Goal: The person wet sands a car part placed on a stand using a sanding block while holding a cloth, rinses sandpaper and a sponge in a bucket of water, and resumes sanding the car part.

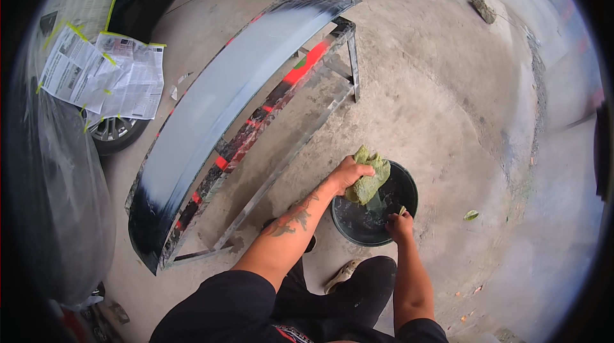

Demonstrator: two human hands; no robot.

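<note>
Bunched in my left hand is a crumpled yellow-green cloth, held over the far left part of a round dark bucket. The fingers of that hand are wrapped round the cloth. My right hand is at the bucket's near right side, its fingers pinched together. A small pale yellowish edge shows at those fingertips, too small to name. Liquid with whitish flecks lies in the bucket. The cloth hides part of the bucket's inside.
A long grey panel with black ends rests on a paint-spattered metal stand at left. Beyond it is a car wheel beside taped newspaper and clear plastic sheeting. A stone-like lump and a leaf lie on the concrete floor.
</note>
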